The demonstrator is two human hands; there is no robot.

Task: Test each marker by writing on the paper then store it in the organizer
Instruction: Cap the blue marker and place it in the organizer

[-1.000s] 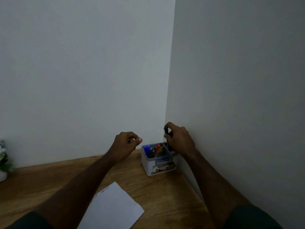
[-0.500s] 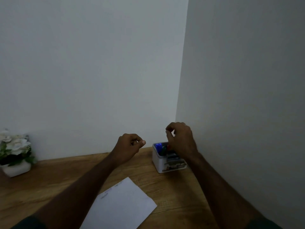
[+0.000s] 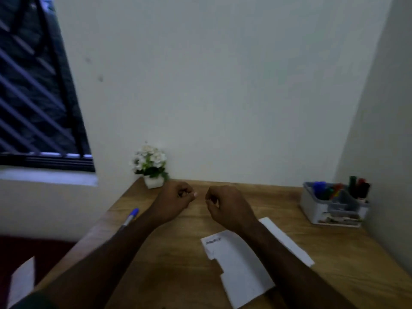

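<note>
My left hand (image 3: 176, 201) and my right hand (image 3: 225, 206) hover side by side over the middle of the wooden desk (image 3: 178, 264), both loosely curled with nothing in them. A white sheet of paper (image 3: 240, 264) with a short scribble near its top lies under my right forearm. The grey organizer (image 3: 332, 208) stands at the far right by the wall, holding several markers in blue, green, red and black. A blue-capped marker (image 3: 131, 216) lies at the desk's left edge, partly hidden by my left forearm.
A small white pot of white flowers (image 3: 150, 166) stands at the back left corner of the desk. White walls close the back and the right side. A barred window (image 3: 33, 85) is at the upper left. The desk's left edge drops to a dark red floor.
My right hand has left the organizer and come back to the middle beside my left hand. The view has swung left, bringing the flowers, the window and the blue-capped marker into sight.
</note>
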